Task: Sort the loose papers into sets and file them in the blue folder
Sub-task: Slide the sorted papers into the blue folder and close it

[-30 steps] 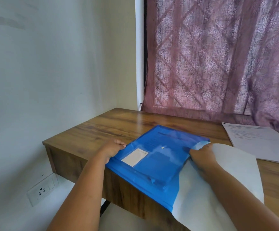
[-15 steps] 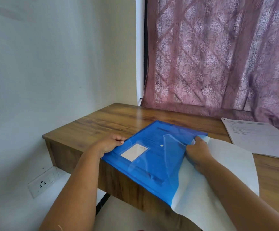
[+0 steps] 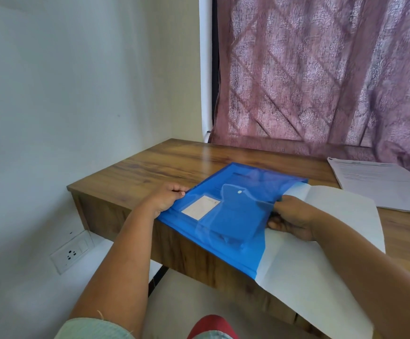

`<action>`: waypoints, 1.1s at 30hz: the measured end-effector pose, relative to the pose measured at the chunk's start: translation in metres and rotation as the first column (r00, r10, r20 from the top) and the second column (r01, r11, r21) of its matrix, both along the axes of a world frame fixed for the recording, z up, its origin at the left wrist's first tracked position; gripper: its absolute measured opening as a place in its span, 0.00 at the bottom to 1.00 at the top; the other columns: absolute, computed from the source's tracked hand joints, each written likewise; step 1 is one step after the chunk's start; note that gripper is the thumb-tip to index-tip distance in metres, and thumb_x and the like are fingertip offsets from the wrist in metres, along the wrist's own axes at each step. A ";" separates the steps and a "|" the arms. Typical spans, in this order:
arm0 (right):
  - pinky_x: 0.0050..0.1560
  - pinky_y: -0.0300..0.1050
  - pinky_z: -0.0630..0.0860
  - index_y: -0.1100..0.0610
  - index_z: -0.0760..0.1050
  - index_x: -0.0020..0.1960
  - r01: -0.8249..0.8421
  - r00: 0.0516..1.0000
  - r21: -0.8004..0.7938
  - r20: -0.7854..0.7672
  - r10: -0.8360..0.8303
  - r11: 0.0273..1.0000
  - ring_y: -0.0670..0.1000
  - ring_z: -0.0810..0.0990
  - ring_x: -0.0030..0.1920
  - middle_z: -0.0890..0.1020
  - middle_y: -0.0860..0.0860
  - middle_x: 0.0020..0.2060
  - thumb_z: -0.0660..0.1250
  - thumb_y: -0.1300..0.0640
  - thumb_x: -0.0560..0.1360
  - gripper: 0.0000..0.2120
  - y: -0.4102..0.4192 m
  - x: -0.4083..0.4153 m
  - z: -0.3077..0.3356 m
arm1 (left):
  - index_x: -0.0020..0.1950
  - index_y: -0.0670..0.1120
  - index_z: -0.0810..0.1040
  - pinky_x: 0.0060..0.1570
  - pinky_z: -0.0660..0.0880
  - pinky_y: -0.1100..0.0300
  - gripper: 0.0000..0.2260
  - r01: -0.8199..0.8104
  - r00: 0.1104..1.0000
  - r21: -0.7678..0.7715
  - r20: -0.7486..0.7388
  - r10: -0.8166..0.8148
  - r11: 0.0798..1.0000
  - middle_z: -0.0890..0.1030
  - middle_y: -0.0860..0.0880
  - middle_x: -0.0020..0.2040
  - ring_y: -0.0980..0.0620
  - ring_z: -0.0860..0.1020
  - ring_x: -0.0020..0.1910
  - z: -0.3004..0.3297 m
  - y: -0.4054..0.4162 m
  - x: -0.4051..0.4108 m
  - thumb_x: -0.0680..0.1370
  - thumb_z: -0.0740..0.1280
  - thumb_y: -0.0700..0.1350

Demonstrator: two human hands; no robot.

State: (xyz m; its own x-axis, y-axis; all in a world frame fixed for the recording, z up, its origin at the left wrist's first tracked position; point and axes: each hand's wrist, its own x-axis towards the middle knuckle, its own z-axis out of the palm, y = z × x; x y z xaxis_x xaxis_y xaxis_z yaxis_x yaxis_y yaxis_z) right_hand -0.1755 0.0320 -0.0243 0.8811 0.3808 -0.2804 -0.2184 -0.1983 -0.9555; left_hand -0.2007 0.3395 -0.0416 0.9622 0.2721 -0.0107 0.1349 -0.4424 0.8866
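Observation:
A translucent blue folder (image 3: 230, 211) with a white label and a snap button lies across the front left corner of the wooden desk (image 3: 150, 172), overhanging its edge. My left hand (image 3: 166, 198) grips the folder's left edge. My right hand (image 3: 290, 220) holds the folder's open right side where a set of white papers (image 3: 321, 253) sticks out towards me. Printed sheets show faintly through the blue plastic. A second stack of printed papers (image 3: 380, 187) lies at the desk's right.
A mauve patterned curtain (image 3: 321, 77) hangs behind the desk. A white wall with a power socket (image 3: 73, 252) stands on the left. My red-clad knee (image 3: 211, 326) shows below the desk edge.
The folder's flap has swung over onto its front, with the snap button now lying on the flap. My right hand has slid towards me along the folder's opening. The left hand stays put.

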 end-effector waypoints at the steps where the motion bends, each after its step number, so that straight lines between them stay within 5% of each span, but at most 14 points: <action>1: 0.40 0.37 0.77 0.57 0.78 0.55 -0.007 1.000 0.011 0.000 0.007 1.000 0.47 0.81 0.36 0.85 0.53 0.41 0.64 0.57 0.79 0.07 0.002 -0.002 0.001 | 0.58 0.47 0.81 0.45 0.71 0.67 0.10 -0.005 1.000 -0.011 0.003 0.005 1.000 0.80 0.52 0.53 0.57 0.76 0.50 0.000 -0.001 -0.001 0.82 0.63 0.40; 4: 0.28 0.39 0.71 0.60 0.77 0.48 0.076 0.985 -0.211 0.168 -0.040 0.975 0.49 0.75 0.29 0.82 0.56 0.33 0.64 0.59 0.78 0.05 0.002 -0.001 -0.002 | 0.57 0.47 0.81 0.44 0.71 0.67 0.08 -0.027 0.999 -0.018 0.029 0.027 0.999 0.80 0.53 0.52 0.56 0.77 0.51 -0.001 -0.002 -0.002 0.81 0.64 0.41; 7: 0.26 0.42 0.72 0.62 0.74 0.45 0.248 0.914 -0.469 0.403 -0.044 0.848 0.54 0.75 0.27 0.83 0.58 0.29 0.65 0.62 0.71 0.04 -0.004 0.000 0.000 | 0.56 0.49 0.81 0.43 0.71 0.67 0.07 -0.076 0.991 0.103 0.114 0.064 0.992 0.79 0.55 0.49 0.54 0.77 0.53 -0.005 -0.002 -0.005 0.80 0.67 0.43; 11: 0.24 0.37 0.72 0.58 0.68 0.44 0.238 0.918 -0.359 0.387 -0.088 0.903 0.48 0.75 0.22 0.80 0.57 0.29 0.65 0.64 0.73 0.06 -0.009 -0.014 0.005 | 0.52 0.49 0.80 0.43 0.76 0.61 0.04 -0.317 0.870 0.572 0.494 -0.009 0.757 0.81 0.54 0.48 0.55 0.78 0.47 -0.002 -0.017 -0.025 0.78 0.68 0.45; 17: 0.35 0.38 0.81 0.65 0.78 0.49 0.102 0.994 -0.106 -0.022 -0.104 0.989 0.48 0.81 0.29 0.82 0.57 0.33 0.67 0.57 0.78 0.11 -0.010 -0.028 0.014 | 0.48 0.50 0.82 0.45 0.75 0.61 0.05 -0.133 0.824 0.513 0.533 -0.192 0.848 0.77 0.61 0.45 0.59 0.76 0.48 -0.008 -0.074 -0.062 0.77 0.70 0.50; 25: 0.32 0.36 0.79 0.63 0.75 0.48 -0.116 0.983 0.011 -0.139 0.117 0.993 0.47 0.80 0.27 0.80 0.55 0.29 0.58 0.62 0.82 0.08 -0.008 -0.046 0.019 | 0.47 0.49 0.82 0.44 0.73 0.67 0.03 -0.214 0.771 0.386 0.631 -0.088 0.897 0.78 0.61 0.43 0.60 0.77 0.45 -0.021 -0.082 -0.063 0.77 0.70 0.46; 30: 0.28 0.34 0.73 0.62 0.74 0.43 -0.155 0.987 0.140 -0.010 0.158 0.978 0.46 0.74 0.26 0.77 0.53 0.26 0.56 0.66 0.81 0.11 -0.004 -0.052 0.012 | 0.47 0.49 0.82 0.43 0.73 0.69 0.04 -0.201 0.781 0.385 0.618 -0.090 0.901 0.80 0.59 0.43 0.59 0.78 0.45 -0.030 -0.080 -0.062 0.77 0.70 0.48; 33: 0.33 0.36 0.72 0.59 0.75 0.41 -0.186 0.957 0.014 0.228 0.178 0.982 0.49 0.74 0.31 0.78 0.54 0.30 0.60 0.70 0.76 0.11 -0.006 -0.051 0.003 | 0.47 0.48 0.81 0.41 0.71 0.74 0.04 -0.185 0.795 0.280 0.606 -0.024 0.942 0.79 0.59 0.43 0.62 0.78 0.46 -0.030 -0.077 -0.062 0.78 0.69 0.47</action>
State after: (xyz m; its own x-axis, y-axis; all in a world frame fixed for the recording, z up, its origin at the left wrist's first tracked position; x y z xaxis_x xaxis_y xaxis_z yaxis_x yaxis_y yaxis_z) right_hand -0.2266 0.0264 -0.0212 0.8345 0.5470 -0.0663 0.0401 -0.1803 -0.9828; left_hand -0.2629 0.2621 -0.0712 0.7208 0.2370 0.6513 -0.3229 -0.7167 0.6181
